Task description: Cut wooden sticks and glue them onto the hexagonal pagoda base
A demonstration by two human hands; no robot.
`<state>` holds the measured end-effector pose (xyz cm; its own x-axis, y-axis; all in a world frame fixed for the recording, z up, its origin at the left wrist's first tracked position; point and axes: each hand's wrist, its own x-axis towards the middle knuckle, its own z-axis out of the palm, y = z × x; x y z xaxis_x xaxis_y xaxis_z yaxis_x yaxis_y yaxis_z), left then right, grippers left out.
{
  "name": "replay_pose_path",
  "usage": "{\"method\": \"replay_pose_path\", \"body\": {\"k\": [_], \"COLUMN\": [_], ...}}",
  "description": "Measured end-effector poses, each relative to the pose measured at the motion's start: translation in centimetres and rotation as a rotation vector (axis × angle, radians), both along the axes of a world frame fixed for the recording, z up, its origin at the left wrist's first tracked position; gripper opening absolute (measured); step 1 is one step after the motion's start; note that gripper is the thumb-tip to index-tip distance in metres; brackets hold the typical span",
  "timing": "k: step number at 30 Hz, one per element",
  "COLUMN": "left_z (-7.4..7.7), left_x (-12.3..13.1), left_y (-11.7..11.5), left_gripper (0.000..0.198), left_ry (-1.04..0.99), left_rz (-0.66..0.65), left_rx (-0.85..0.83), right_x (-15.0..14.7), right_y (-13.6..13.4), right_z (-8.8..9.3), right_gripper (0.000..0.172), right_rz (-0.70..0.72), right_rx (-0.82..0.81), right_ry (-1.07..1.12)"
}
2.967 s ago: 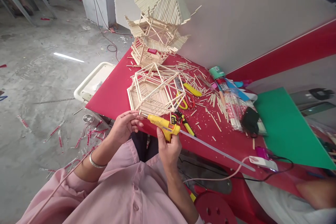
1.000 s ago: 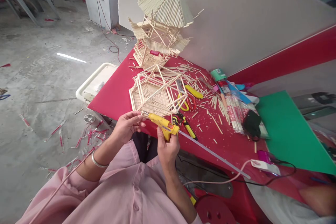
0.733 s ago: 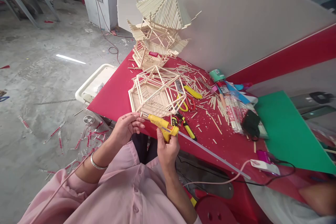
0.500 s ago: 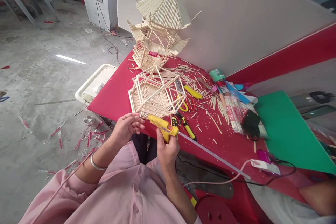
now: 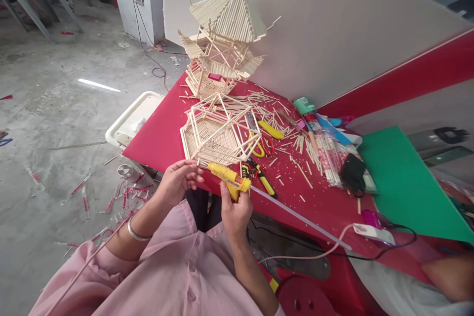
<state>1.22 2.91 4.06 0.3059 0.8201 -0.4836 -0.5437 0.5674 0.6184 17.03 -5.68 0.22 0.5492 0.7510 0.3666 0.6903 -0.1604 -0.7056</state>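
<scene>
My right hand (image 5: 237, 212) is wrapped round the handle of a yellow hot glue gun (image 5: 228, 177), its nozzle pointing left. A long translucent glue stick (image 5: 299, 217) runs out of the gun's back end. In front of the nozzle, my left hand (image 5: 181, 180) pinches a short pale stick (image 5: 200, 162) between thumb and forefinger, mostly hidden by the fingers; the other fingers are curled. Just beyond both hands sits a many-sided stick frame (image 5: 218, 133) on the red tabletop (image 5: 153, 133). A tiered stick pagoda (image 5: 229, 15) stands behind it.
Pliers (image 5: 261, 177), a yellow-handled cutter (image 5: 272, 129) and loose sticks (image 5: 266, 108) lie right of the frame. Stick packs (image 5: 329, 158), a black adapter (image 5: 353, 175), a green board (image 5: 403, 182) and a power strip (image 5: 374, 233) are farther right. Another person's arm (image 5: 450, 276) shows at lower right.
Both hands, the glue gun and the stick stay almost where they were. The whole view has shifted slightly to the left.
</scene>
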Motion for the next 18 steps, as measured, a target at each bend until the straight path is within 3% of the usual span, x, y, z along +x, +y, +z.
{"method": "replay_pose_path", "body": {"k": [18], "left_z": [-0.64], "left_x": [-0.15], "left_y": [-0.10], "left_gripper": [0.026], "left_ry": [-0.025], "left_rz": [-0.002], "left_rx": [0.034], "right_x": [-0.23], "right_y": [0.07], "right_z": [0.11], "right_gripper": [0.054], "right_rz": [0.003], "right_rx": [0.000], "right_ry": [0.096]}}
